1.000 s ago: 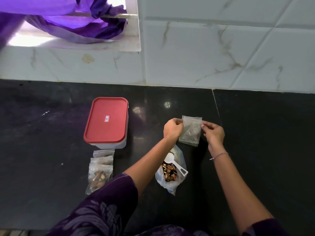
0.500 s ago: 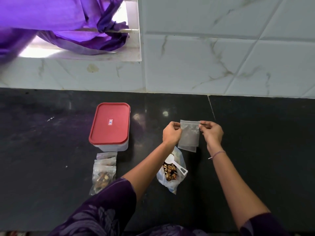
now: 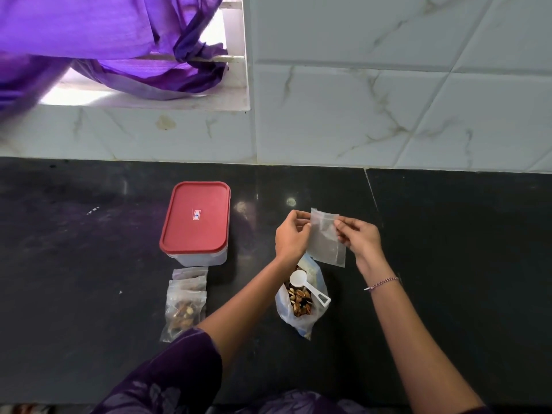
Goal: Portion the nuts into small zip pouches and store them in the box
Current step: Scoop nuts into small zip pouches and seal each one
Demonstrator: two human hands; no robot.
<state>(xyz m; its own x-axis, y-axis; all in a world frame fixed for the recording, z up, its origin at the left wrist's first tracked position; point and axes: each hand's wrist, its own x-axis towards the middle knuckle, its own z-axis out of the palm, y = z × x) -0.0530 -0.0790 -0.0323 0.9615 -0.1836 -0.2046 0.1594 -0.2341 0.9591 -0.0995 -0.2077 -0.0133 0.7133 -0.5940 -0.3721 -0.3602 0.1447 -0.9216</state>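
Note:
An empty clear zip pouch (image 3: pixel 325 240) hangs above the black counter, pinched at its top left corner by my left hand (image 3: pixel 291 236) and at its top right edge by my right hand (image 3: pixel 358 237). Just below it lies an open plastic bag of nuts (image 3: pixel 300 306) with a white scoop (image 3: pixel 307 285) resting on the nuts. The storage box (image 3: pixel 195 224) with its red lid on stands to the left. In front of the box lie filled zip pouches (image 3: pixel 185 303), overlapping one another.
The black stone counter (image 3: pixel 448 264) runs the full width, backed by a white marble-tiled wall (image 3: pixel 373 115). A purple cloth (image 3: pixel 113 46) hangs over the window sill at upper left. A seam in the counter runs back from my right hand.
Both hands have kept their pinch on the empty pouch. The pouch now hangs tilted, its bottom swung to the right. The view has shifted, showing more of the wall.

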